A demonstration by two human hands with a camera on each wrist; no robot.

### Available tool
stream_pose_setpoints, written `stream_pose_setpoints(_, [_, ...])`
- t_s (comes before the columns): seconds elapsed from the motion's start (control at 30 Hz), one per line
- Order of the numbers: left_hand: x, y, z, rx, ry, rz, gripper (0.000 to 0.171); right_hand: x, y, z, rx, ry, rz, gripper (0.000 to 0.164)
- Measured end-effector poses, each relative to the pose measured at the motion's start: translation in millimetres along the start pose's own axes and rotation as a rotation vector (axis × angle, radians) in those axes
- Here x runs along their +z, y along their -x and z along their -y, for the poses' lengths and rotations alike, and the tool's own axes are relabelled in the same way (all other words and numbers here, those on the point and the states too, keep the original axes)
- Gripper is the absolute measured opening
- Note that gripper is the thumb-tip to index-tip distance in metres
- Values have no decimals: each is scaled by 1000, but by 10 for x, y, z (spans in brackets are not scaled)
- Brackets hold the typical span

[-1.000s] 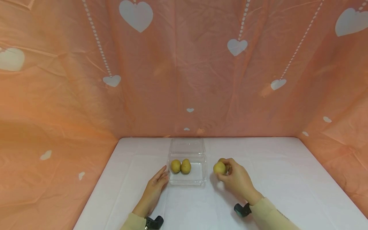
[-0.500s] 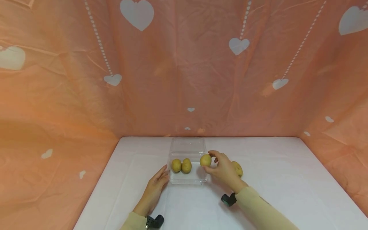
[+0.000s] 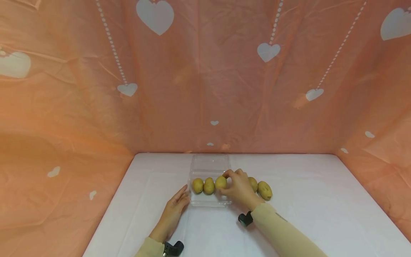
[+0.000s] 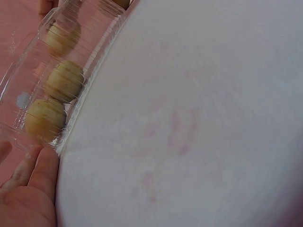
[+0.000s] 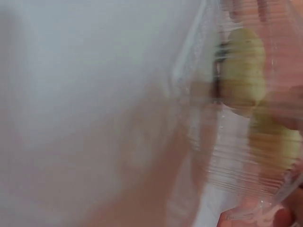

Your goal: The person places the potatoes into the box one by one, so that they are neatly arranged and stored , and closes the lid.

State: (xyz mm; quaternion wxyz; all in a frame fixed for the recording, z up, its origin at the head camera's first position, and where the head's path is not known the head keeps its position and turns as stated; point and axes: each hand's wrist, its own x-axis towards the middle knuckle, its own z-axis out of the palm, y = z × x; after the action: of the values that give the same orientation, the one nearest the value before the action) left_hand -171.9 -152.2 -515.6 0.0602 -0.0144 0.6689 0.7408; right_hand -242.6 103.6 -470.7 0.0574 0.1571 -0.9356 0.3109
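A clear plastic clamshell box (image 3: 210,203) stands on the white table with its lid folded back. Two yellow-brown potatoes (image 3: 209,186) lie side by side in its left part. My right hand (image 3: 240,189) pinches a third potato (image 3: 221,182) between thumb and fingers, inside the box's right part and close beside the others. Against the box's left side rests my left hand (image 3: 174,210), fingers fairly straight. Through the box wall, the left wrist view shows potatoes (image 4: 65,81) in a row. In the blurred right wrist view, fingers reach the nearer potato (image 5: 274,137).
Two more potatoes lie on the table just right of the box: one (image 3: 253,184) partly behind my right hand, the other (image 3: 264,190) farther right. The raised lid (image 3: 210,162) lies toward the back. An orange cloth (image 3: 167,117) with white hearts hangs behind the table.
My right hand has picked up a potato from the right of the box and carried it left into the box, beside the other two. The left hand has stayed at the box's left side.
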Motion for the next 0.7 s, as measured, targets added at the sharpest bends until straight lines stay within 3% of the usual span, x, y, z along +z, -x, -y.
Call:
stream_pose_setpoints(0.37, [7,-5,13,8,3,6,58,3,-87,79,-30,179,45,47])
stream_pose_setpoints(0.7, [-9,-11,31,8,10,15,59,32,-125,125,-78,322,93,38])
